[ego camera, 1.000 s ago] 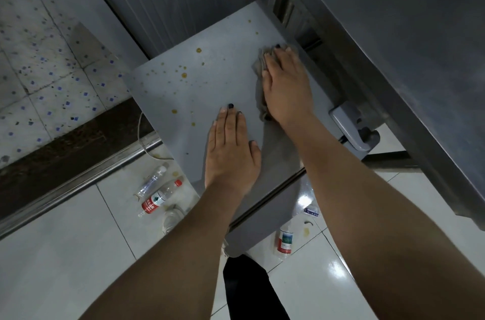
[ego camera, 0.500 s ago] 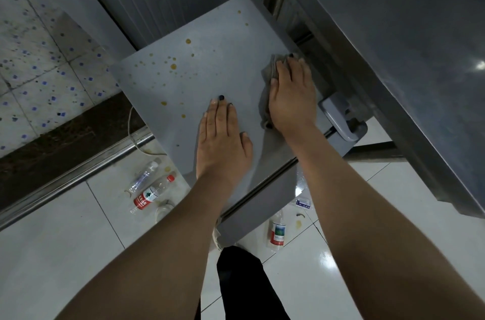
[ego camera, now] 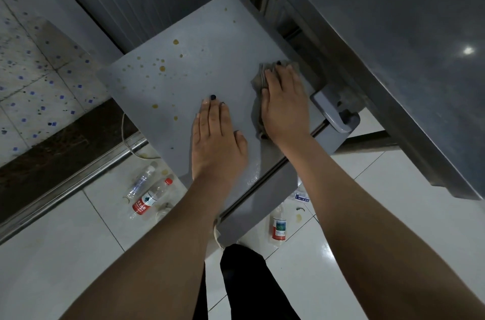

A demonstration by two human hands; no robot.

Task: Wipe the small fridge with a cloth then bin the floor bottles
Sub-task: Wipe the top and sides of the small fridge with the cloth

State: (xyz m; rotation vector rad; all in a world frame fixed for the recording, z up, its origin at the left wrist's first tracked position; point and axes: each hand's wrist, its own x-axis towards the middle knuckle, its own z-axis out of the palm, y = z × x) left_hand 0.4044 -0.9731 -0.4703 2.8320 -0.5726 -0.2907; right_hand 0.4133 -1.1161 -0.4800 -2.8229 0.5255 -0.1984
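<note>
Left hand (ego camera: 217, 146) and right hand (ego camera: 284, 107) lie flat on the small fridge (ego camera: 183, 88).
Right hand presses the grey cloth (ego camera: 258, 78) with straight fingers at the top's 3 o'clock edge; the left, open, holds nothing. Brown spots (ego camera: 162, 68) dot toward 10 o'clock. On the floor (ego camera: 65, 254), a red-labelled bottle (ego camera: 151, 197) and a clear bottle (ego camera: 140, 182) lie at 7 o'clock, a third bottle (ego camera: 278, 225) at 5 o'clock.

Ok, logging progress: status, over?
Right hand presses cloth on fridge top; left hand flat beside it. Brown spots unwiped. Bottles on floor.
</note>
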